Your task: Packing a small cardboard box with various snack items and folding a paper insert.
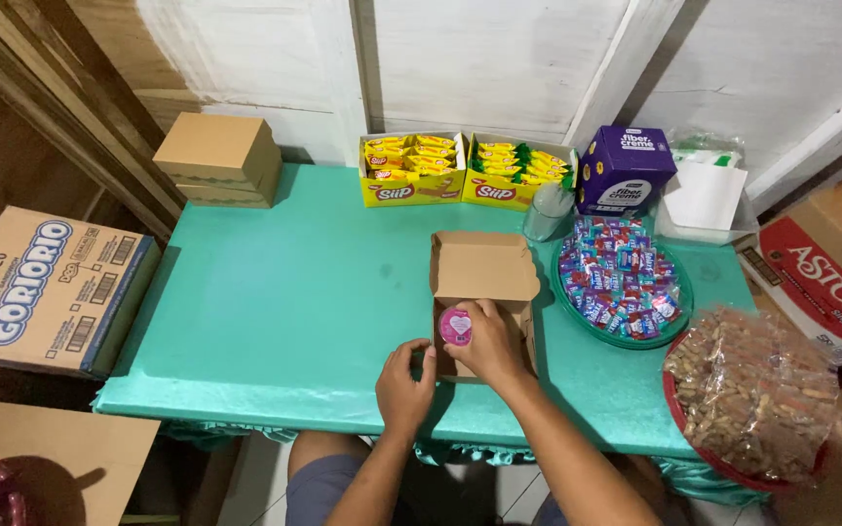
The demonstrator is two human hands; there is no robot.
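A small open cardboard box (482, 282) is set near the front edge of a turquoise table (285, 302), its lid folded back so that the inside is left open from above. A small round cup with a pink foil lid (456, 326) is held in the right hand (487, 341), the fingers closed around its rim, and it is kept just over the left side of the box's open compartment; whether it already rests on the box floor cannot be told. The left hand (405, 382) is placed against the box's front left corner with the fingers curled on the wall, apparently so that the light box is kept from sliding. Everything else is ranged around the back and right of the table, within reach: a green tray of blue and pink wrapped sweets (622, 282) just to the right of the box, a red tray of bagged brown snacks (750, 394) at the table's right front corner, two yellow display cartons of wafers (462, 168) against the wall, a purple carton (625, 168) beside them, and a stack of closed brown boxes (218, 159) at the far left corner.
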